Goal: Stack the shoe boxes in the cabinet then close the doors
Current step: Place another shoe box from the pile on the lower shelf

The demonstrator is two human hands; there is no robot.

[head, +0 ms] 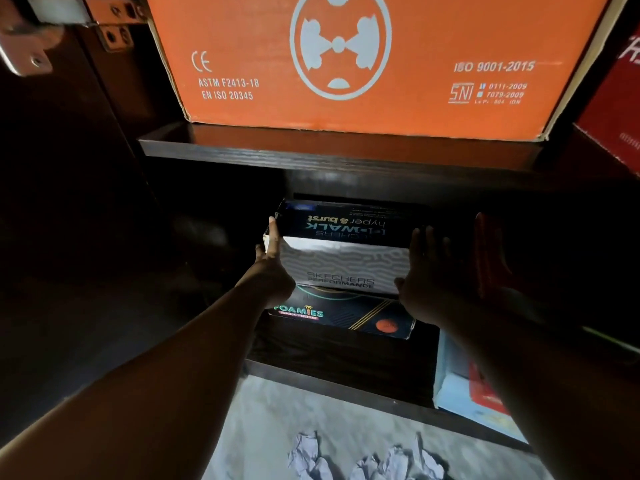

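Observation:
A white Skechers shoe box with a dark lid [341, 261] rests on a black Foamies box [349, 315] on the lower shelf of the dark cabinet [332, 351]. My left hand [273, 268] presses flat against the white box's left end. On the box's right end lies my right hand [427, 271], fingers spread. A large orange shoe box [363, 57] stands on the upper shelf [329, 155], directly above.
A red box [616, 109] sits at the far right beside the orange one. Low on the right is a light blue box with something red in it [460, 393]. Crumpled paper [363, 459] lies on the pale floor below. A metal hinge [31, 32] shows at top left.

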